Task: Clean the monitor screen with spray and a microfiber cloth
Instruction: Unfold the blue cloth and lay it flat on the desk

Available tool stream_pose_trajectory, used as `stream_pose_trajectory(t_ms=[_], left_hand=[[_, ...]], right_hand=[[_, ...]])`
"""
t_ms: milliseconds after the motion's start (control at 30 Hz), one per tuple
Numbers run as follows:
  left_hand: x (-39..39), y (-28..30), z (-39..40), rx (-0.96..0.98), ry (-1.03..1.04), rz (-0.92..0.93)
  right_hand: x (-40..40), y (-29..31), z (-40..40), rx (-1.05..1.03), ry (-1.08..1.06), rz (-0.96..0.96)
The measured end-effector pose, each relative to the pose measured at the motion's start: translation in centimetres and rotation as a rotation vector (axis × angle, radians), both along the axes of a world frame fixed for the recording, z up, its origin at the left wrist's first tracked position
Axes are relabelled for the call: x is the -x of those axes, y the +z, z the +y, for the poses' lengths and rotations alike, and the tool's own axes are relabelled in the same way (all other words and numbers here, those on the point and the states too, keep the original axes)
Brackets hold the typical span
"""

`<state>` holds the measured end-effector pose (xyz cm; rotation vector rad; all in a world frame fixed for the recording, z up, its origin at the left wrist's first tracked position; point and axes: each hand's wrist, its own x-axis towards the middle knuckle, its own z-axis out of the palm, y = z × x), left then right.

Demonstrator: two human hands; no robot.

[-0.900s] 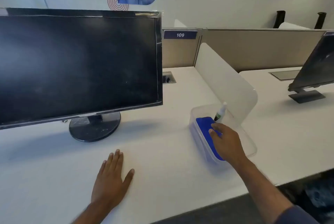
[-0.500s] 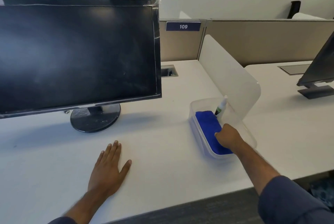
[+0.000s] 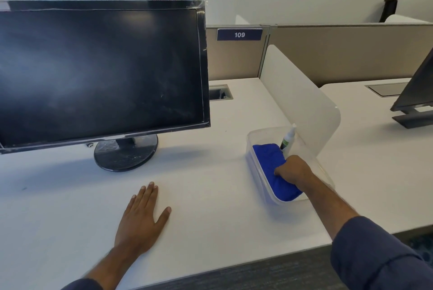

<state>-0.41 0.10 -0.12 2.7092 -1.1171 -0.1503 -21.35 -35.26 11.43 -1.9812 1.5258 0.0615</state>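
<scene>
A black monitor (image 3: 100, 74) with a dark, smudged screen stands on a round base at the left of the white desk (image 3: 210, 196). To its right sits a clear plastic bin (image 3: 255, 156) holding a blue microfiber cloth (image 3: 267, 158) and a small upright spray bottle (image 3: 288, 137) with a white cap. My right hand (image 3: 293, 171) is inside the bin, fingers curled around the cloth's near part. My left hand (image 3: 143, 217) lies flat on the desk in front of the monitor, fingers spread, holding nothing.
A frosted white divider panel (image 3: 297, 95) rises right behind the bin. A cable port (image 3: 219, 92) is set into the desk behind the monitor. A second monitor (image 3: 417, 95) stands on the neighbouring desk at the far right. Beige partitions close the back.
My right hand went from resting open on the cloth to closing its fingers around it inside the bin. The left hand stayed flat on the desk.
</scene>
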Motion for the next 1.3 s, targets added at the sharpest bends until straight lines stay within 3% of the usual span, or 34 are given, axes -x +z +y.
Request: stream_pose_trajectory(t_ms=[267,500,667,767,833,1000,1100,1167,1233,1300], left_hand=[[0.0,0.1,0.0,-0.012,-0.003,-0.012],[-0.1,0.0,0.1,-0.032,0.000,-0.009],[-0.2,-0.2,0.1,-0.010,0.010,0.016],[0.0,0.3,-0.2,0.030,0.057,0.065],[0.7,1.5,-1.1,0.166,0.149,0.201],[4.7,6.0,-3.8,0.730,0.426,0.647],[5.6,7.9,-4.3,0.894,0.575,1.275],[5.8,8.1,-3.7,0.865,0.472,1.731],[6.0,8.2,-3.3,0.879,0.351,1.874],[6.3,8.3,-3.6,0.942,0.395,1.796]], right_hand=[[0.6,4.4,1.7,0.280,0.240,-0.136],[0.3,11.1,4.6,0.509,0.304,-0.303],[-0.7,12.7,7.6,0.447,0.299,-0.543],[-1.6,11.3,9.6,0.271,0.281,-0.684],[-2.2,9.6,10.9,0.135,0.254,-0.737],[-2.9,5.9,13.7,-0.268,0.192,-0.914],[-3.2,4.4,14.9,-0.504,0.165,-0.998],[-3.4,3.4,15.7,-0.625,0.143,-1.029],[-3.6,2.5,16.4,-0.722,0.138,-1.023],[-3.7,1.5,17.0,-0.766,0.134,-0.988]])
